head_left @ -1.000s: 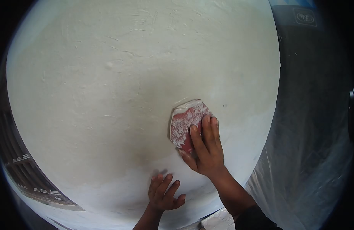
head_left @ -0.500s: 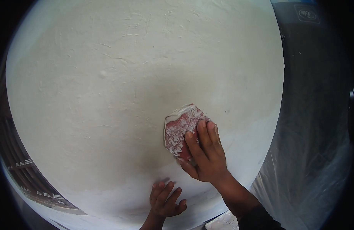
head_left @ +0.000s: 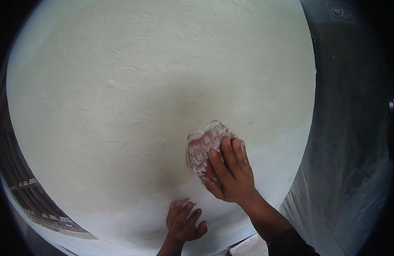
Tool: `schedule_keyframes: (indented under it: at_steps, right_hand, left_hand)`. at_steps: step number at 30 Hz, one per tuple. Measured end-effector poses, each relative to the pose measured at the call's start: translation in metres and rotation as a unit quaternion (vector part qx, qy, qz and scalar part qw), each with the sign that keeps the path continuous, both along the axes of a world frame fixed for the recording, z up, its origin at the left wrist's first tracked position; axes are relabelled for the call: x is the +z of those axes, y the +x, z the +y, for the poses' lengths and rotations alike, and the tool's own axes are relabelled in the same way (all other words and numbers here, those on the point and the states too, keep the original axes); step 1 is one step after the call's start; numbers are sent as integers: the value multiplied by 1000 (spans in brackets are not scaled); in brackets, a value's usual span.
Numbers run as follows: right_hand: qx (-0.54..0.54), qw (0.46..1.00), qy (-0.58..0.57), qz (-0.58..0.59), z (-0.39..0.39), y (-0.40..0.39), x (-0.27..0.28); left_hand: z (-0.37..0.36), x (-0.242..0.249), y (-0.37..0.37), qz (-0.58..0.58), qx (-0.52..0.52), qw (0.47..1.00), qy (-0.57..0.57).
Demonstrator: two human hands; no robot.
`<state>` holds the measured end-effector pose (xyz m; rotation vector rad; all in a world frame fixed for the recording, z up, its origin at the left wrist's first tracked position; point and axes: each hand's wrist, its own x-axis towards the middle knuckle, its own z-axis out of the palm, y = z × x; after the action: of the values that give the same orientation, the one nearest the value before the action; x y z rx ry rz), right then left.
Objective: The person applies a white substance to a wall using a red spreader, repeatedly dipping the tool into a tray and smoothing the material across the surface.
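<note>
My right hand (head_left: 231,170) presses a reddish flat pad (head_left: 201,153) against a large pale, off-white surface (head_left: 98,106). White residue cakes the pad, thickest along its far edge. The fingers lie over the pad's right side, with the thumb at its lower edge. Left of and lower than this, my left hand (head_left: 185,222) is close over the surface with its fingers apart and slightly bent, holding nothing.
Fine ridges and scratches mark the pale surface. Clear plastic sheeting (head_left: 329,200) hangs along the right over a dark area. Dark slats (head_left: 34,196) show past the left edge. A whitish block (head_left: 250,247) sits at the bottom.
My right hand and the pad have shifted slightly right and down across the surface. The left hand stays nearly where it was.
</note>
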<state>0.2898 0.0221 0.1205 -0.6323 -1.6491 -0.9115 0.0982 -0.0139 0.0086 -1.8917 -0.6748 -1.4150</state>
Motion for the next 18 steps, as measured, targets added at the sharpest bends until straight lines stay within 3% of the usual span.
schedule_keyframes:
  at_steps: [5, 13, 18]
  right_hand:
    - [-2, 999, -30, 12, -13, 10, -44]
    - [6, 1000, -23, -6, -5, -6, 19]
    - [-22, 999, -35, -5, -6, 19, -42]
  left_hand:
    - [-1, 2, 0, 4, -2, 1000, -5]
    - [0, 1, 0, -3, 2, 1000, -5]
    - [1, 0, 0, 1, 1, 1000, -3]
